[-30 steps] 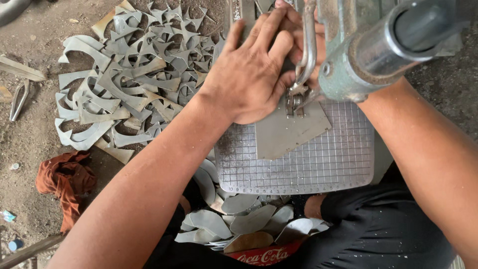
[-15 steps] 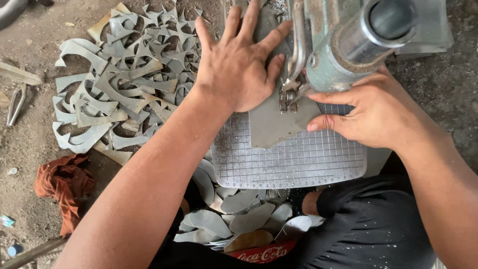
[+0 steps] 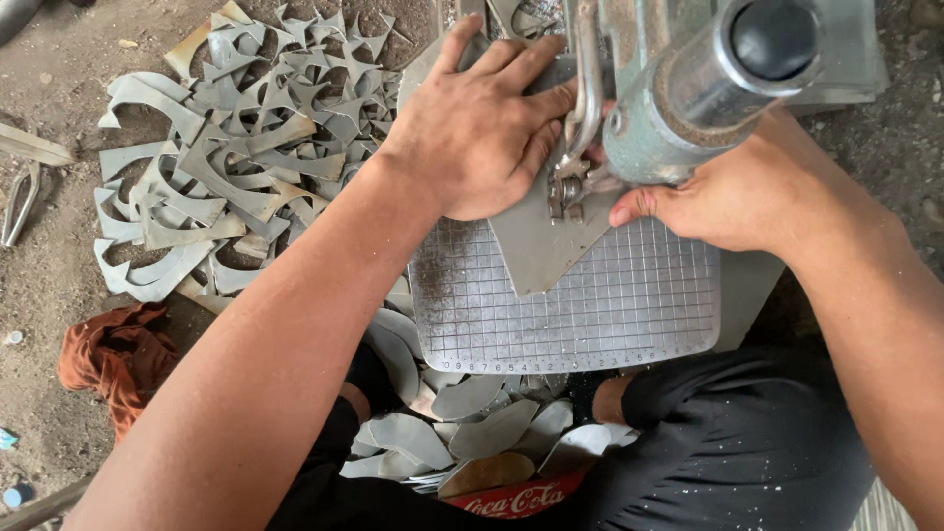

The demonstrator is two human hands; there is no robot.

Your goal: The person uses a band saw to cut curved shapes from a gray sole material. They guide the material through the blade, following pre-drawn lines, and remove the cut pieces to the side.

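My left hand (image 3: 482, 123) lies flat, fingers spread, pressing a grey metal sheet (image 3: 541, 241) onto the gridded machine table (image 3: 590, 315). My right hand (image 3: 733, 192) holds the sheet's right side, thumb and fingers right beside the cutting head (image 3: 570, 182). The sheet's pointed end hangs toward me over the grid. A grey-green machine body (image 3: 708, 79) with a round black-ended cylinder sits above my right hand and hides part of it.
A heap of curved grey metal offcuts (image 3: 216, 177) covers the dirt floor at the left. Leaf-shaped cut pieces (image 3: 462, 433) lie piled below the table's near edge, by my knees. An orange rag (image 3: 108, 359) lies at the lower left.
My right hand came down from the machine onto the sheet's right side. The sheet has turned and shifted under the cutting head. My left hand slid slightly with it.
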